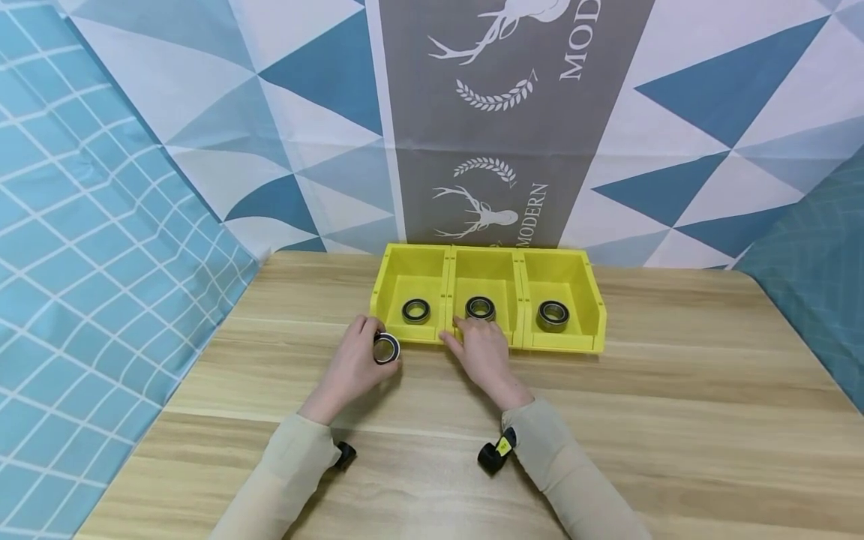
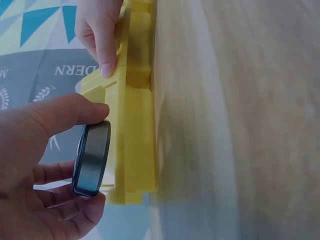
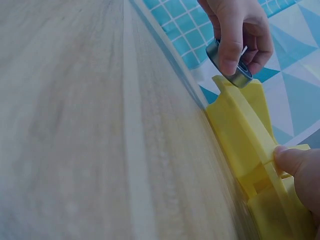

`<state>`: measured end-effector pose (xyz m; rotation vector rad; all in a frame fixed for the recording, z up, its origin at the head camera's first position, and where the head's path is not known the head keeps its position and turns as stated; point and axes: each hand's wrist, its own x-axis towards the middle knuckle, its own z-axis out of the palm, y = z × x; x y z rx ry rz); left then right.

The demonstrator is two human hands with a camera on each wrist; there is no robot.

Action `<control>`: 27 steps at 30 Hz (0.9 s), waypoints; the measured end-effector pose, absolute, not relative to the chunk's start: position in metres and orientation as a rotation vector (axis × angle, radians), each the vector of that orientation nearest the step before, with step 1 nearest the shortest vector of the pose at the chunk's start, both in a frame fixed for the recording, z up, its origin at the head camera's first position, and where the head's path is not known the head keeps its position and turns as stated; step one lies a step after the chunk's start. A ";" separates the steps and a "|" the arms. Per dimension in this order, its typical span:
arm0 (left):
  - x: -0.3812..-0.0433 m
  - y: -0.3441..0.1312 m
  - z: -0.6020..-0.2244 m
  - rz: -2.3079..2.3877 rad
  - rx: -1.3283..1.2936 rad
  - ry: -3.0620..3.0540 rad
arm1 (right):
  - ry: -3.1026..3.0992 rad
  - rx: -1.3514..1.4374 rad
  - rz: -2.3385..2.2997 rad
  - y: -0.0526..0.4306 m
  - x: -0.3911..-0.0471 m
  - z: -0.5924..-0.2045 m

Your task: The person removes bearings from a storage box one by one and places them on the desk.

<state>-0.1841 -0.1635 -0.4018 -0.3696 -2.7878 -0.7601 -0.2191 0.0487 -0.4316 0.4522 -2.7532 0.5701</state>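
My left hand [image 1: 355,362] pinches a ball bearing [image 1: 386,349], a dark ring with a bright metal rim, between thumb and fingers. It holds the bearing upright, just off the front left corner of the left yellow bin [image 1: 380,292]. My right hand [image 1: 484,352] reaches over the front of the middle yellow bin [image 1: 482,262], its thumb [image 3: 287,159] resting on the front rim. Its other fingertips are inside, close to another bearing [image 1: 481,306]; whether they grip anything is hidden. More bearings lie in the left bin [image 1: 415,310] and the right bin [image 1: 553,315].
The three yellow bins stand side by side at the back of a wood-grain table [image 1: 675,420], against a patterned backdrop [image 1: 486,135]. A blue gridded cloth [image 1: 88,247] hangs on the left. Black wrist cameras [image 1: 493,457] sit on both sleeves.
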 end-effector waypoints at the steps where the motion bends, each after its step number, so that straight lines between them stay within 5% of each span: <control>1: -0.184 -0.164 -0.402 -0.760 -0.371 -2.792 | -2.753 0.452 0.568 0.049 -0.219 -0.432; 27: -0.178 -0.168 -0.399 -0.662 -0.459 -2.899 | -2.789 0.439 0.571 0.048 -0.220 -0.429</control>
